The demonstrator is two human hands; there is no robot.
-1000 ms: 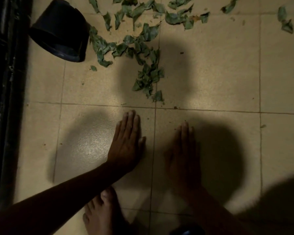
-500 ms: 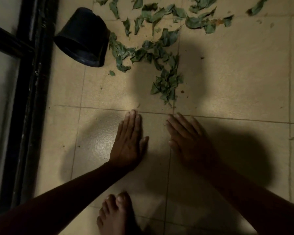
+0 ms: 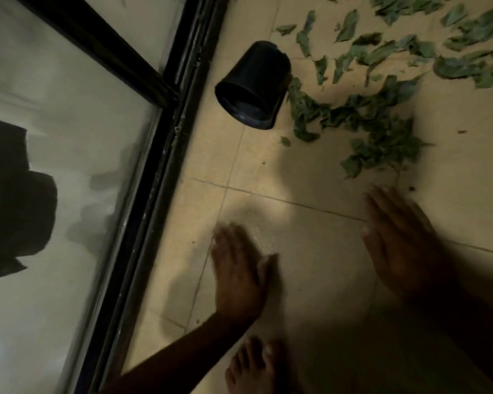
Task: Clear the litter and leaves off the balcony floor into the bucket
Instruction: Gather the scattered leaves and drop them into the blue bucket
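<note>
The bucket (image 3: pixel 252 88) lies tipped, mouth toward the flat left hand (image 3: pixel 237 275); leaves (image 3: pixel 382 132) beyond the flat right hand (image 3: pixel 400 245).

Both hands blurred; right hand (image 3: pixel 404 245) in shadow; leaves (image 3: pixel 382 137) cut off top.

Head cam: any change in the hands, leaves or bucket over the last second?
The view swung left, bringing the glass door in. The right hand came forward, nearer the leaves. The left hand stays flat and open. Nothing gripped. The bucket still lies on its side beside the leaves.
</note>
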